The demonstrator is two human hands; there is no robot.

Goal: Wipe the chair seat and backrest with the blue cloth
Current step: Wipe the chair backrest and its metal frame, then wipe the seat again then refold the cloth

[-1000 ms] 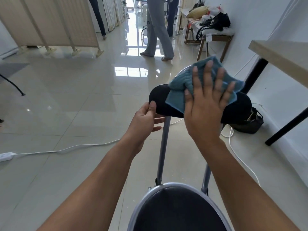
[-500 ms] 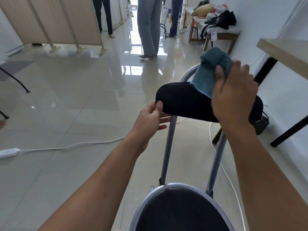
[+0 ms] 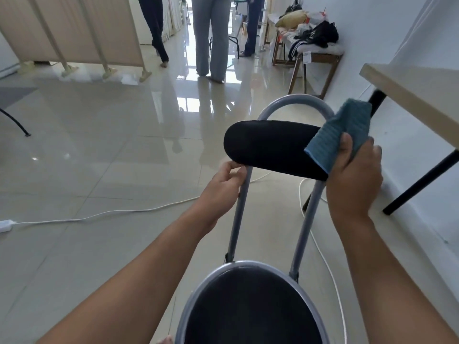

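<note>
glossy tiled floor (image 3: 87,150), white cable (image 3: 104,213) trailing across it; folding screen (image 3: 74,28) far left, table (image 3: 417,95) at right. chair seat (image 3: 250,309), black, steel-rimmed, nearest me. backrest (image 3: 268,147), black pad on grey frame, beyond the seat. my right hand (image 3: 354,180) clenched on the blue cloth (image 3: 340,135), which is pressed to the backrest's right end. my left hand (image 3: 224,186) gripping the left frame tube just under the pad.
</note>
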